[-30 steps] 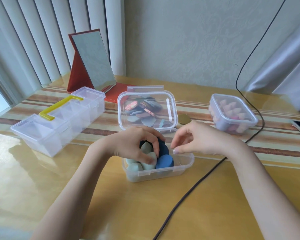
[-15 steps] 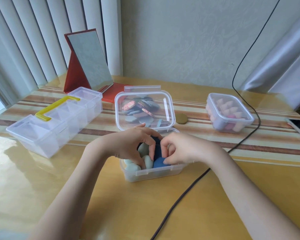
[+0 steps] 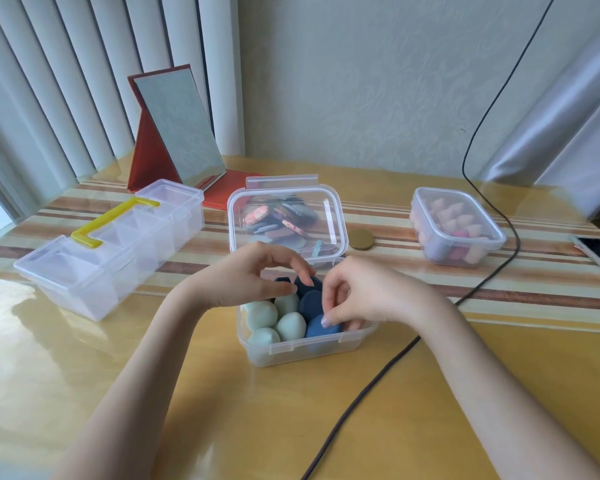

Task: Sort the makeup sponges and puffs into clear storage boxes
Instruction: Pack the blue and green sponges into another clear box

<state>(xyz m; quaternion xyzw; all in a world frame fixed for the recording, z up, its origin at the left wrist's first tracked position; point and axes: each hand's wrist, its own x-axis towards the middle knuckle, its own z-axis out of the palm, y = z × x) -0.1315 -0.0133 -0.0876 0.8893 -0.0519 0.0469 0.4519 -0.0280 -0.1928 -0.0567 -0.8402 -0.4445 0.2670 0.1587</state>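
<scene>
lifted off the pale green sponges [image 3: 291, 325], the left hand [image 3: 248, 278] is held loosely curled and empty, while a dark blue round sponge [image 3: 321, 329] in the clear plastic box [image 3: 305, 348] is pinched by the right hand [image 3: 364, 296].

red folding mirror [image 3: 174, 133], gold disc [image 3: 361, 239], black cable [image 3: 378, 375].
</scene>
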